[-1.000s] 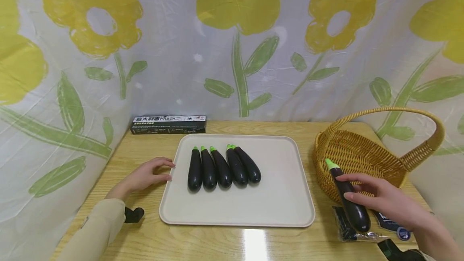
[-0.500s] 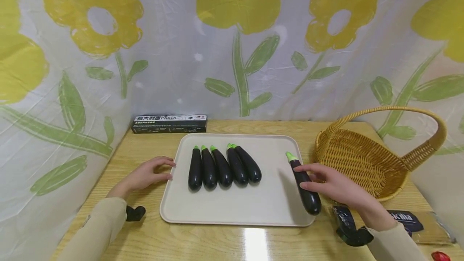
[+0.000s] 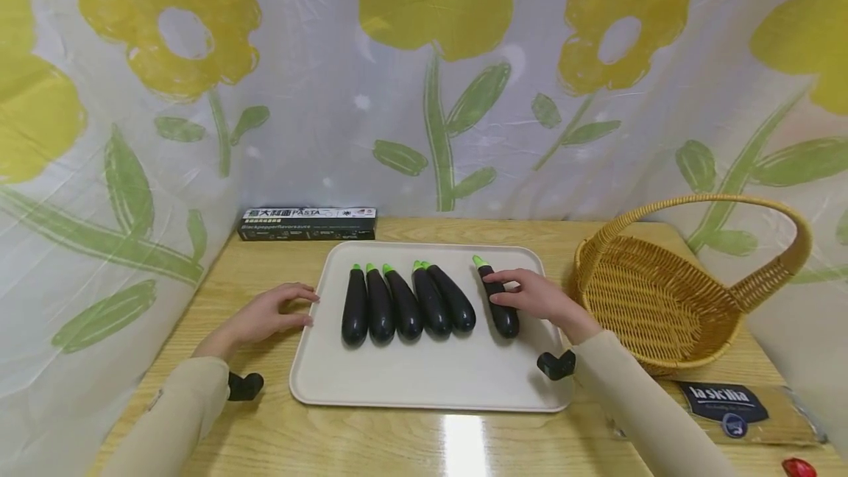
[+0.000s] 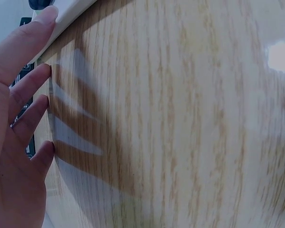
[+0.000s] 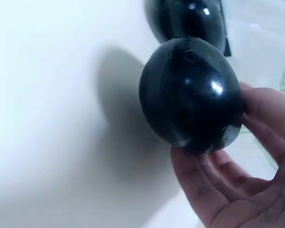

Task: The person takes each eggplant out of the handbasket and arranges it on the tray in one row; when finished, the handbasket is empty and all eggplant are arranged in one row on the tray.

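Note:
My right hand grips a dark eggplant with a bright green stem, over the right half of a cream tray. In the right wrist view, thumb and fingers hold this eggplant's round glossy end, which casts a shadow on the tray; I cannot tell if it touches. Several like eggplants lie side by side on the tray, stems pointing away, to the left of the held one. At the tray's left edge my left hand rests with fingers spread and loosely bent, holding nothing.
A wicker basket with a tall handle stands right of the tray. In front of it lies a pasta packet, with a small red object nearby. A black pasta box sits at the back left, before a flowered cloth.
My right hand has carried the eggplant leftward from beside the basket, across the tray's right edge, to over the tray near the other eggplants. My left hand has stayed at the tray's edge.

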`<state>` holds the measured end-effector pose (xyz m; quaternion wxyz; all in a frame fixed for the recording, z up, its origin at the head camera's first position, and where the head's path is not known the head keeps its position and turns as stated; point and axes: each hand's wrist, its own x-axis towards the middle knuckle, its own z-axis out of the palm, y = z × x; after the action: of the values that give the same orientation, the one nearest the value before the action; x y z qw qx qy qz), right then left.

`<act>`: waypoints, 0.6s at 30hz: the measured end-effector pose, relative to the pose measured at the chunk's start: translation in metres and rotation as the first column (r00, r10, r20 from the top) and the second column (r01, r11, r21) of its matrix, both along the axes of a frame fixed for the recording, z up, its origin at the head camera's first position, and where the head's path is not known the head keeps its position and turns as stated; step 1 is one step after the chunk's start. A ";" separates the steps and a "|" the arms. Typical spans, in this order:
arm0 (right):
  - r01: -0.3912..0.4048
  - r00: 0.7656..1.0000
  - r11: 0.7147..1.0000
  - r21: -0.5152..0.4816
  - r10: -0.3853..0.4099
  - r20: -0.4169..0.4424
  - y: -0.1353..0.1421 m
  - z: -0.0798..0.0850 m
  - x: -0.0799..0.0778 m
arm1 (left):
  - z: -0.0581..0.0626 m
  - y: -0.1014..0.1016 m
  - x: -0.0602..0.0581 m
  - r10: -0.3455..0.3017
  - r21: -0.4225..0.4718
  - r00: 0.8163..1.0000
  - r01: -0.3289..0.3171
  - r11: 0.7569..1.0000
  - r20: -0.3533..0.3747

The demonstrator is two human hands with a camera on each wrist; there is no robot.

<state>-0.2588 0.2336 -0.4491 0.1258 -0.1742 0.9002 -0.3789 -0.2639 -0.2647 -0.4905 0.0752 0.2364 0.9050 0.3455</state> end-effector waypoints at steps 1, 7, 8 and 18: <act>-0.004 1.000 1.000 0.006 0.004 -0.008 -0.003 -0.002 -0.004 | 0.000 0.000 0.000 -0.001 0.003 1.000 0.001 1.000 -0.002; -0.020 0.999 0.998 0.053 0.022 -0.038 -0.015 -0.009 -0.019 | 0.000 0.000 0.000 -0.005 -0.004 1.000 0.005 1.000 -0.011; -0.018 0.999 0.998 0.063 0.021 -0.046 -0.016 -0.009 -0.020 | 0.000 0.000 -0.001 -0.006 -0.008 1.000 0.006 1.000 -0.010; -0.050 0.999 0.999 0.012 0.050 -0.015 -0.024 -0.003 -0.018 | -0.001 0.000 -0.002 -0.009 -0.013 1.000 0.009 1.000 0.001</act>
<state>-0.2766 0.2099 -0.4524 0.1294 -0.1990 0.8987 -0.3689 -0.2662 -0.2647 -0.4914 0.0786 0.2397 0.9062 0.3394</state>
